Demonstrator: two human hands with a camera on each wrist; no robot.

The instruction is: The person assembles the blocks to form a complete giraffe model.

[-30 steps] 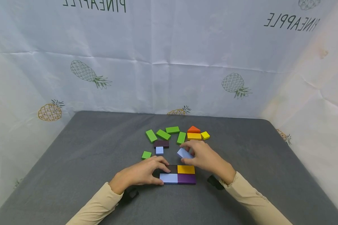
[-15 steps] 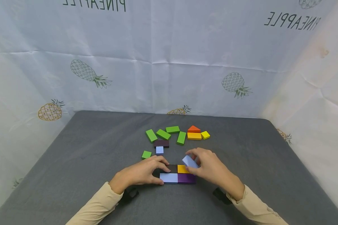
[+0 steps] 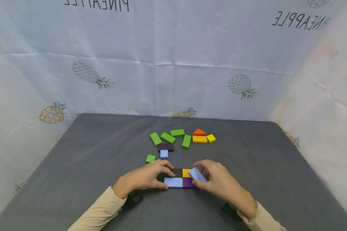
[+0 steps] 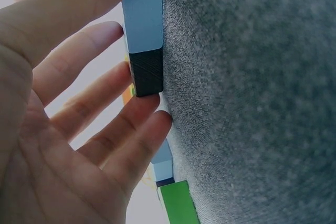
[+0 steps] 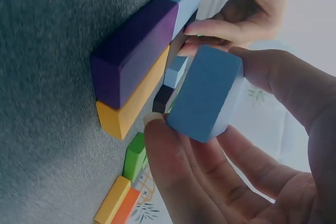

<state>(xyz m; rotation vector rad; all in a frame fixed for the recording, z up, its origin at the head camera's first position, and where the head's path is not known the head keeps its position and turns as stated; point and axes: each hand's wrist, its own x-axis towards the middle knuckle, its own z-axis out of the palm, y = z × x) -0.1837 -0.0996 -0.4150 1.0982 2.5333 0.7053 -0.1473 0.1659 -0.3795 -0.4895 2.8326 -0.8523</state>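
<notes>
Two rows of wooden blocks lie together: a light blue block (image 3: 173, 182) and a purple block (image 5: 136, 51) in the near row, a black block (image 3: 178, 173) and a yellow-orange block (image 5: 139, 95) behind them. My left hand (image 3: 146, 175) holds the left end of this group, thumb at the light blue block and fingertips at the black one. My right hand (image 3: 221, 178) pinches another light blue block (image 5: 205, 93) between thumb and fingers, tilted. In the head view that block overlaps the right half of the group, hiding part of the yellow-orange and purple blocks.
Behind the hands lie several green blocks (image 3: 168, 138), a dark block (image 3: 165, 147) and a small light blue block (image 3: 164, 154). An orange-red triangle (image 3: 199, 132), a yellow-orange block (image 3: 199, 139) and a yellow cube (image 3: 211, 138) lie farther right. A pineapple-print cloth (image 3: 173, 89) hangs beyond the grey table (image 3: 75, 166).
My right hand has carried its light blue block nearer to me and slightly right, from behind the group to over its right half. My left hand has stayed in place.
</notes>
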